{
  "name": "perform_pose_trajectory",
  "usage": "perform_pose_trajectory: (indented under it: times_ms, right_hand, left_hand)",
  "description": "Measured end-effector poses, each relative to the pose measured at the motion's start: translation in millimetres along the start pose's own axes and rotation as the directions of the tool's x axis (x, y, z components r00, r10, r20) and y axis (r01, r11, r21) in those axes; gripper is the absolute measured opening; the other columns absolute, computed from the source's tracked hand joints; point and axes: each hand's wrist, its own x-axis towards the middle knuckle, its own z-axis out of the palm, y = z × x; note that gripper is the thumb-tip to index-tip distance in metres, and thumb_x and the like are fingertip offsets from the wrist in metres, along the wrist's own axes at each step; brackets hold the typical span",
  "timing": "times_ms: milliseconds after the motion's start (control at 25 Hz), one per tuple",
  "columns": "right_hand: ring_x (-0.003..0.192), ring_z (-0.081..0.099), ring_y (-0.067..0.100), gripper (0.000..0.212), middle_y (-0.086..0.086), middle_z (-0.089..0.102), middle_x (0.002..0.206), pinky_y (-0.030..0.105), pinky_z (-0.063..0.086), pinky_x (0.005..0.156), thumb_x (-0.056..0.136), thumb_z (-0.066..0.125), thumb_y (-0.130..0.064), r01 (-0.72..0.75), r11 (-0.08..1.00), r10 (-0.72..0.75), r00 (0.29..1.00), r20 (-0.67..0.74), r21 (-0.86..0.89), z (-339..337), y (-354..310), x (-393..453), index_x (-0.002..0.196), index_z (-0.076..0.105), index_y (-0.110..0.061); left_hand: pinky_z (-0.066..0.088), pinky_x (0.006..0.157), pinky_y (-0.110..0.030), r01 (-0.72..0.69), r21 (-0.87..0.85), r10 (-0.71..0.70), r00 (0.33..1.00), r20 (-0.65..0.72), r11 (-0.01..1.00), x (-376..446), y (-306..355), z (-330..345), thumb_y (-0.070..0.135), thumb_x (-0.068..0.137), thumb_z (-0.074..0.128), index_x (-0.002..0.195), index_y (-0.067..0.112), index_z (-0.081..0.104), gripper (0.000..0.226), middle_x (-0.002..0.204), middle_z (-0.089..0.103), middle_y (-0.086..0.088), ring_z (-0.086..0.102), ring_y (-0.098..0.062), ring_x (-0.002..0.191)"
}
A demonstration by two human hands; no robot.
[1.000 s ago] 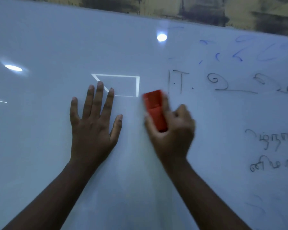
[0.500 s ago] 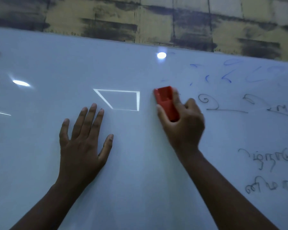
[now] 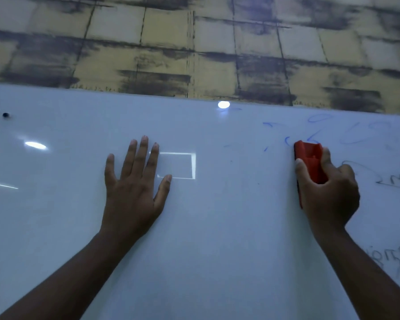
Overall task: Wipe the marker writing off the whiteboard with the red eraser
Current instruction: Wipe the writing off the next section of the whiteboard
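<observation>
Evidently light and rigid, red eraser (image 3: 310, 162) clasped at its sides by right hand (image 3: 326, 195), pressed to upper-right whiteboard (image 3: 217, 227) amid blue writing (image 3: 289, 140); left hand (image 3: 134, 188) flat, fingers straight; best held by the plastic back, felt down.

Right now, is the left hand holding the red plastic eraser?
No, the right hand grips the red plastic eraser; the left hand lies flat on the whiteboard.

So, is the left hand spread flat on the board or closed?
Spread flat. The left hand lies on the whiteboard with straight, parted fingers and holds nothing.
</observation>
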Motion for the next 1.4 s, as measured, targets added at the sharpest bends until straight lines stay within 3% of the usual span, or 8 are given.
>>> perform_pose_trajectory:
  times_ms: [200, 400, 560, 880, 1040, 1120, 1240, 1400]
  right_hand:
    - [0.075, 0.054, 0.032, 0.068, 0.005, 0.044, 0.083, 0.040, 0.049, 0.068, 0.087, 0.059, -0.059, 0.184, 0.983, -0.185, 0.982, 0.038, 0.022, 32.8, -72.9, -39.7, 0.145, 0.060, -0.023]
    - [0.077, 0.058, 0.024, 0.070, 0.009, 0.060, 0.092, 0.034, 0.052, 0.068, 0.091, 0.057, -0.059, 0.446, 0.887, -0.457, 0.885, 0.091, 0.118, 58.1, -155.8, -82.7, 0.145, 0.059, -0.014]
    - [0.079, 0.059, 0.021, 0.073, 0.009, 0.064, 0.096, 0.032, 0.051, 0.070, 0.093, 0.053, -0.064, 0.544, 0.832, -0.553, 0.830, 0.077, 0.108, 68.0, -163.9, -71.3, 0.148, 0.056, -0.016]
    - [0.074, 0.059, 0.031, 0.071, 0.004, 0.046, 0.084, 0.040, 0.051, 0.071, 0.091, 0.051, -0.067, 0.373, 0.928, -0.372, 0.928, 0.034, -0.018, 54.6, -80.5, 32.0, 0.148, 0.057, -0.025]
    - [0.078, 0.058, 0.036, 0.067, 0.010, 0.051, 0.087, 0.043, 0.052, 0.073, 0.093, 0.056, -0.064, 0.219, 0.975, -0.218, 0.976, 0.025, -0.044, 40.7, -37.0, 67.7, 0.150, 0.054, -0.028]
    - [0.081, 0.058, 0.037, 0.065, 0.009, 0.047, 0.088, 0.039, 0.046, 0.073, 0.094, 0.061, -0.058, 0.151, 0.988, -0.151, 0.988, 0.011, -0.025, 41.5, -35.8, 78.0, 0.149, 0.056, -0.025]
    - [0.088, 0.062, 0.040, 0.065, 0.015, 0.054, 0.094, 0.045, 0.052, 0.079, 0.094, 0.061, -0.057, 0.071, 0.997, -0.072, 0.997, -0.020, -0.043, 53.7, -52.7, 80.2, 0.147, 0.057, -0.020]
    - [0.095, 0.061, 0.040, 0.067, 0.019, 0.059, 0.103, 0.048, 0.053, 0.083, 0.093, 0.060, -0.058, 0.116, 0.993, -0.115, 0.993, 0.036, -0.031, 75.2, -105.5, 62.2, 0.147, 0.057, -0.019]
  left_hand:
    - [0.012, 0.129, -0.063, -0.009, 0.017, 0.009, 1.000, -0.013, 1.000, -3.9, -0.6, 6.1, 0.052, 0.108, 0.025, 0.168, 0.011, 0.026, 0.072, 0.177, 0.017, -0.010, 0.017, -0.028, 0.164]
    - [0.012, 0.129, -0.064, -0.018, 0.006, 0.018, 1.000, 0.009, 1.000, -2.8, -5.2, 10.4, 0.058, 0.108, 0.024, 0.169, 0.014, 0.024, 0.075, 0.178, 0.014, -0.008, 0.014, -0.028, 0.164]
    - [0.016, 0.128, -0.065, -0.017, -0.010, 0.017, 1.000, 0.010, 1.000, -2.1, -7.4, 9.3, 0.058, 0.107, 0.024, 0.168, 0.015, 0.027, 0.075, 0.177, 0.017, -0.008, 0.017, -0.028, 0.164]
    - [0.014, 0.130, -0.059, -0.017, -0.015, 0.017, 1.000, -0.014, 1.000, -5.1, -4.7, 6.8, 0.051, 0.108, 0.029, 0.169, 0.017, 0.026, 0.070, 0.177, 0.017, -0.004, 0.016, -0.023, 0.164]
    - [0.016, 0.129, -0.062, -0.019, 0.012, 0.019, 1.000, -0.017, 1.000, -7.5, -3.2, 8.2, 0.051, 0.107, 0.028, 0.169, 0.015, 0.026, 0.071, 0.177, 0.017, -0.006, 0.019, -0.026, 0.163]
    - [0.017, 0.128, -0.062, -0.014, 0.035, 0.015, 1.000, -0.024, 0.999, -6.2, -1.3, 7.1, 0.050, 0.107, 0.029, 0.168, 0.014, 0.027, 0.071, 0.177, 0.019, -0.006, 0.021, -0.027, 0.163]
    - [0.016, 0.128, -0.062, -0.009, 0.037, 0.010, 1.000, -0.024, 0.999, -4.3, -0.8, 5.9, 0.051, 0.106, 0.029, 0.168, 0.015, 0.027, 0.072, 0.177, 0.018, -0.006, 0.021, -0.027, 0.163]
    - [0.016, 0.128, -0.063, -0.019, 0.036, 0.021, 0.999, -0.044, 0.999, -2.8, -0.1, 7.2, 0.051, 0.106, 0.029, 0.168, 0.015, 0.029, 0.071, 0.177, 0.020, -0.007, 0.022, -0.028, 0.162]
